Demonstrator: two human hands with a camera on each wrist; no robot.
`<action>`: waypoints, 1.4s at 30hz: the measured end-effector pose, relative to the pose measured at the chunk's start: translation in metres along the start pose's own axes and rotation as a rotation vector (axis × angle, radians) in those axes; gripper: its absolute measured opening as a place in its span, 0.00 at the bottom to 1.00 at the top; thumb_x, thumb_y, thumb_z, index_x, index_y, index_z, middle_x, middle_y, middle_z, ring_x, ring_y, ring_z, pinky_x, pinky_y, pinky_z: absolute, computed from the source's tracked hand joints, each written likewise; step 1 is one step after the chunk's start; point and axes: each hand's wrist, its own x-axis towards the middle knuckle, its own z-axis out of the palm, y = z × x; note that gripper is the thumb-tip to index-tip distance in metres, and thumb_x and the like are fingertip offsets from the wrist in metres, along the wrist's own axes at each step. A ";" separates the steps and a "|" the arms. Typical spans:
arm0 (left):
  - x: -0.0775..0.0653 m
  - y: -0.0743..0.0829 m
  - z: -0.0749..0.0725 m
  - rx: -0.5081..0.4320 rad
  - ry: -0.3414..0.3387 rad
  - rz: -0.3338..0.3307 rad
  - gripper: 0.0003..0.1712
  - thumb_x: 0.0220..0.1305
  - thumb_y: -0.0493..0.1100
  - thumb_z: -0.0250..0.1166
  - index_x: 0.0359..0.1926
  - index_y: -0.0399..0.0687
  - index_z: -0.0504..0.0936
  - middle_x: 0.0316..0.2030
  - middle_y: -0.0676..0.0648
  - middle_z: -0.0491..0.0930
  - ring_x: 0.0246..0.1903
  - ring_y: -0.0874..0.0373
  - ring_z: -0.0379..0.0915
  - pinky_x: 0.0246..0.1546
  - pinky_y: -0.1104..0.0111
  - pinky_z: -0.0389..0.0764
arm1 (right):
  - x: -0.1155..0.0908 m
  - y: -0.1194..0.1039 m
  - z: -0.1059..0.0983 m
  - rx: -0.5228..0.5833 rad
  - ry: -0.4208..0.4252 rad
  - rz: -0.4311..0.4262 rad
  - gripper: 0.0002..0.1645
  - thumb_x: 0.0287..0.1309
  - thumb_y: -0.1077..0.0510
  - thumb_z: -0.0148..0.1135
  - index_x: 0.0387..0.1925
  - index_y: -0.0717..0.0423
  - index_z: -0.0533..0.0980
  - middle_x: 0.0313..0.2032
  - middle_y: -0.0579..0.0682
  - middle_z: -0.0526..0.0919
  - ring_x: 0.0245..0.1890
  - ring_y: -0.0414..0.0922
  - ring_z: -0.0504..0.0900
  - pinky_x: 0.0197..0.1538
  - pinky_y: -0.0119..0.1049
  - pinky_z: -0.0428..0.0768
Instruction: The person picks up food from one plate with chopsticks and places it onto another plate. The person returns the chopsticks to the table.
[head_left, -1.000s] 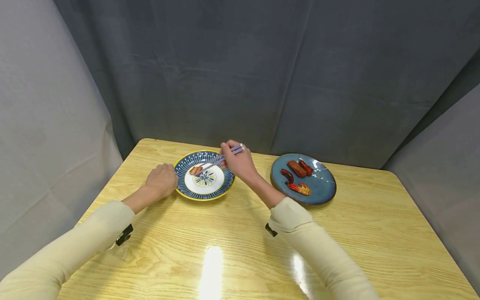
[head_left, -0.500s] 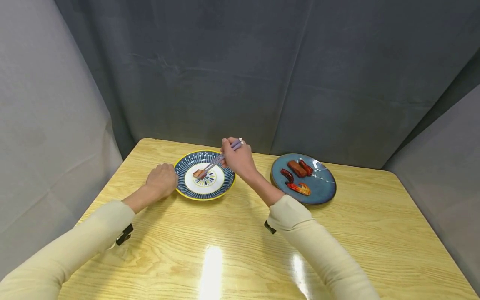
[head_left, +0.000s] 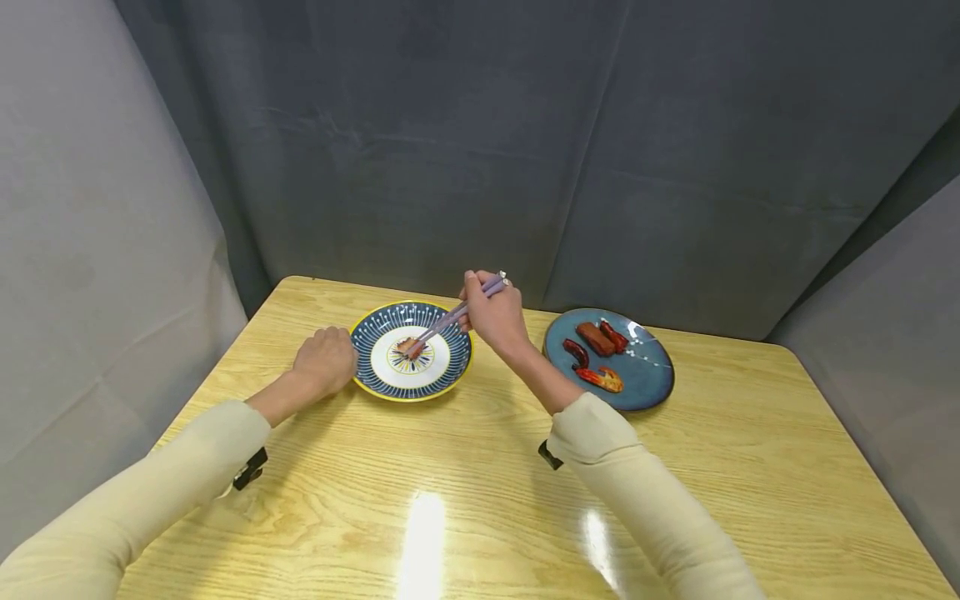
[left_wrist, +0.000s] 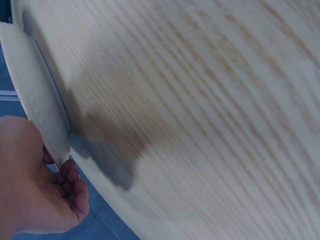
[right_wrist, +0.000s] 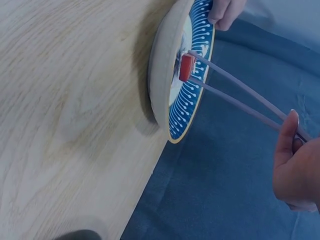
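My left hand [head_left: 325, 360] pinches the left rim of a blue-and-white patterned plate [head_left: 408, 383] between thumb and curled fingers. That grip shows in the left wrist view, where the plate's pale underside [left_wrist: 37, 85] faces the camera. In my right hand [head_left: 497, 312] is a pair of purple chopsticks [head_left: 450, 318], slanting down over the plate. Their tips are at a small reddish-brown piece of meat [head_left: 409, 347] around the plate's middle. In the right wrist view the chopsticks [right_wrist: 240, 105] lie on either side of the red-sided piece [right_wrist: 186, 67]; I cannot tell whether it is lifted.
A blue-grey plate [head_left: 645, 385] stands to the right, bearing a shrimp [head_left: 600, 379], a brown block of meat [head_left: 596, 339] and two dark red pieces. Both plates are on a wooden table [head_left: 495, 500]. Dark curtain [head_left: 450, 150] hangs behind the table's far edge.
My right hand and the chopsticks have shifted to the right. The meat piece has moved right and slightly down, toward the plate's centre. My left hand stays at the rim.
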 end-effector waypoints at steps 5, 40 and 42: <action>0.000 0.000 0.001 0.012 0.019 0.007 0.16 0.72 0.41 0.48 0.38 0.28 0.71 0.29 0.39 0.67 0.33 0.44 0.68 0.34 0.53 0.76 | 0.002 -0.002 -0.009 0.018 -0.001 0.007 0.24 0.74 0.51 0.49 0.27 0.62 0.78 0.20 0.59 0.82 0.16 0.46 0.82 0.22 0.35 0.81; 0.000 0.001 -0.001 -0.001 -0.006 0.004 0.17 0.73 0.40 0.46 0.40 0.27 0.71 0.31 0.38 0.68 0.35 0.43 0.70 0.36 0.52 0.77 | -0.010 0.011 -0.095 0.069 0.079 0.095 0.28 0.76 0.49 0.48 0.33 0.71 0.76 0.20 0.56 0.80 0.16 0.41 0.81 0.23 0.34 0.81; -0.001 0.001 -0.001 -0.005 -0.009 -0.001 0.16 0.73 0.40 0.46 0.40 0.27 0.71 0.31 0.38 0.68 0.35 0.43 0.69 0.36 0.52 0.77 | -0.011 0.013 -0.099 0.057 0.088 0.099 0.28 0.76 0.49 0.48 0.34 0.72 0.76 0.20 0.55 0.80 0.16 0.41 0.81 0.24 0.35 0.82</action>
